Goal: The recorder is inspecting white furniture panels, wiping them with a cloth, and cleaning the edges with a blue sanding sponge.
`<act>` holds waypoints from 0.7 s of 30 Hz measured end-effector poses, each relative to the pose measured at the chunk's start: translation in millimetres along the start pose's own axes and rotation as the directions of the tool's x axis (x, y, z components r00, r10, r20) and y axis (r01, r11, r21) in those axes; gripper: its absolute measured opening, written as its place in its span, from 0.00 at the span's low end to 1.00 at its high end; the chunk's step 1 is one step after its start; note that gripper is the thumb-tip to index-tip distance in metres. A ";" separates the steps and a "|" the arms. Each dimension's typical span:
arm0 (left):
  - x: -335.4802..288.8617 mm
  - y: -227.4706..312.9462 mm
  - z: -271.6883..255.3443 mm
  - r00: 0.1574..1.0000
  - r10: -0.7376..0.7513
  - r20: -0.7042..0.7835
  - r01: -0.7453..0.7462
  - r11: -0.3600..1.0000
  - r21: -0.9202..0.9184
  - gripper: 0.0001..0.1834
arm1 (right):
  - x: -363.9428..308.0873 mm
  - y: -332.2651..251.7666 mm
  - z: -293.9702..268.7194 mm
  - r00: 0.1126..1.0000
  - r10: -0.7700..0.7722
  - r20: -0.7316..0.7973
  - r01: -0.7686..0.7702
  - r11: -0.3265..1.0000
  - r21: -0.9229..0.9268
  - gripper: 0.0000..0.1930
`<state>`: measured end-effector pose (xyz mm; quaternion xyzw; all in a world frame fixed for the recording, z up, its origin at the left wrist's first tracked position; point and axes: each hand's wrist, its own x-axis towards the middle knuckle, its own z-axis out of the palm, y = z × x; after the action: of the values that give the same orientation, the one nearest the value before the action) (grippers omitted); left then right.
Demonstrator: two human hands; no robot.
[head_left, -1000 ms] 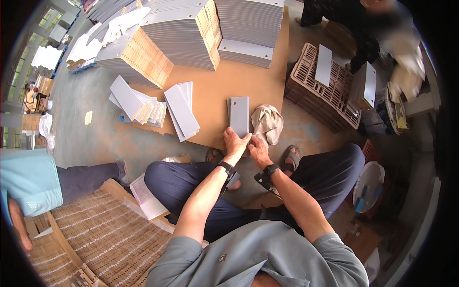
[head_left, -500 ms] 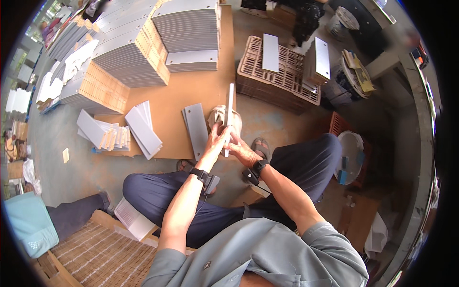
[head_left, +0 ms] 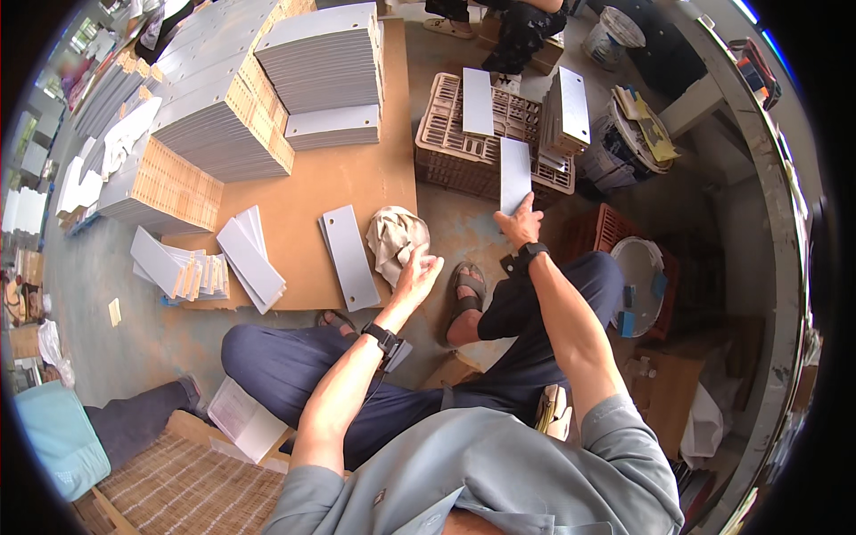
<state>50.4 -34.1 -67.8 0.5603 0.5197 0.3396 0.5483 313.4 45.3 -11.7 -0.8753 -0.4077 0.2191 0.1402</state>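
My right hand (head_left: 520, 223) grips the near end of a pale grey rectangular panel (head_left: 514, 174). The panel's far end reaches over the near side of a pinkish-brown plastic crate (head_left: 446, 160). On that crate lie one flat panel (head_left: 477, 102) and a stack of panels (head_left: 568, 111) with a hole near one end. My left hand (head_left: 416, 276) is empty, its fingers apart and slightly bent, beside a crumpled beige cloth (head_left: 397, 241). Left of the cloth, two overlapping panels (head_left: 349, 259) rest on a brown board (head_left: 312, 178).
Tall stacks of grey panels (head_left: 321, 67) stand on the board's far side. Loose panels (head_left: 254, 254) fan out at its near left. A person's legs (head_left: 526, 36) are beyond the crate. To the right stand buckets (head_left: 615, 147) and a red crate (head_left: 615, 227).
Both hands were together on a panel held on edge above the cloth. My right hand has carried it right and forward to the crate, laid flatter; my left hand has let go.
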 end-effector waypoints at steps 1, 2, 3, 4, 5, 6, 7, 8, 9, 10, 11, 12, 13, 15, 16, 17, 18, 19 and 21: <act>-2.9 2.8 -0.3 0.998 -0.061 0.019 0.061 0.998 -0.007 0.37 | 3.1 5.0 -2.3 0.999 -0.030 -0.038 0.032 0.999 0.033 0.57; -4.2 6.0 -0.6 0.992 -0.121 0.039 0.122 0.992 -0.013 0.38 | 0.9 11.7 -0.9 0.992 -0.055 -0.111 0.060 0.997 0.048 0.57; -4.9 2.8 -1.9 0.992 -0.123 0.029 0.124 0.992 -0.014 0.38 | -7.9 15.1 1.8 0.980 -0.087 -0.177 0.099 0.993 0.062 0.57; -4.6 -0.2 -2.4 0.992 -0.122 0.013 0.123 0.992 -0.031 0.37 | -16.1 16.0 3.1 0.974 -0.113 -0.196 0.128 0.989 0.069 0.57; -5.4 -3.4 -3.6 0.993 -0.121 -0.003 0.121 0.992 -0.047 0.37 | -16.4 14.9 5.8 0.974 -0.121 -0.190 0.136 0.988 0.069 0.57; -5.1 -0.8 -3.2 0.993 -0.115 -0.004 0.114 0.992 -0.049 0.36 | -14.1 17.3 5.3 0.985 -0.100 -0.141 0.109 0.993 0.054 0.57; -5.6 1.7 -2.8 0.994 -0.113 -0.002 0.113 0.992 -0.050 0.36 | -12.0 19.2 5.4 0.993 -0.078 -0.091 0.082 0.996 0.038 0.57; -6.8 4.0 -2.5 0.995 -0.103 -0.006 0.103 0.995 -0.001 0.36 | -11.7 21.5 6.9 0.993 -0.079 -0.092 0.083 0.996 0.038 0.57; -10.2 3.5 -4.3 0.995 -0.098 -0.017 0.098 0.994 0.048 0.35 | -15.1 22.6 11.0 0.994 -0.083 -0.070 0.086 0.996 0.034 0.57; -10.7 3.4 -5.9 0.994 -0.102 -0.026 0.104 0.993 0.049 0.35 | -18.2 21.6 15.4 0.995 -0.089 -0.045 0.091 0.995 0.030 0.57; -9.0 3.5 -7.0 0.994 -0.110 -0.027 0.111 0.993 0.038 0.35 | -18.7 20.7 20.2 0.995 -0.098 -0.034 0.099 0.995 0.031 0.57; -7.8 3.2 -8.8 0.993 -0.117 -0.033 0.118 0.993 0.028 0.36 | -15.3 21.4 26.6 0.991 -0.114 -0.066 0.120 0.990 0.078 0.57; -9.4 -0.2 -12.6 0.992 -0.078 -0.096 0.086 0.993 0.082 0.35 | -17.3 10.1 34.7 0.986 -0.144 -0.082 0.154 0.980 0.128 0.57; -4.8 6.3 -6.9 0.984 -0.098 -0.147 0.111 0.990 0.084 0.35 | -29.7 11.2 43.2 0.941 -0.297 -0.165 0.322 0.934 0.157 0.56; -7.6 20.6 -3.0 0.984 -0.105 -0.147 0.101 0.994 -0.030 0.35 | -42.4 13.1 45.2 0.932 -0.342 -0.120 0.359 0.916 0.181 0.56; -4.6 19.6 -5.3 0.984 -0.105 -0.146 0.096 0.993 -0.067 0.35 | -61.5 -0.3 46.6 0.912 -0.403 -0.076 0.410 0.886 0.215 0.55; -0.7 8.3 -7.0 0.980 -0.051 -0.195 0.035 0.996 -0.084 0.35 | -84.2 -15.1 54.3 0.873 -0.487 -0.032 0.484 0.857 0.176 0.56; 2.1 -15.0 -17.5 0.966 0.004 -0.257 -0.053 0.982 -0.182 0.34 | -111.1 -37.6 63.5 0.814 -0.581 0.015 0.573 0.806 0.149 0.56; -0.7 -3.6 -31.9 0.904 -0.179 -0.388 0.140 0.982 -0.127 0.27 | -152.2 -55.5 84.6 0.750 -0.650 0.123 0.627 0.758 0.180 0.57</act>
<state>19.1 -26.9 -65.8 0.4082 0.6473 0.4248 0.4837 148.1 -32.1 -20.3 -0.6491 -0.6784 0.2605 0.2250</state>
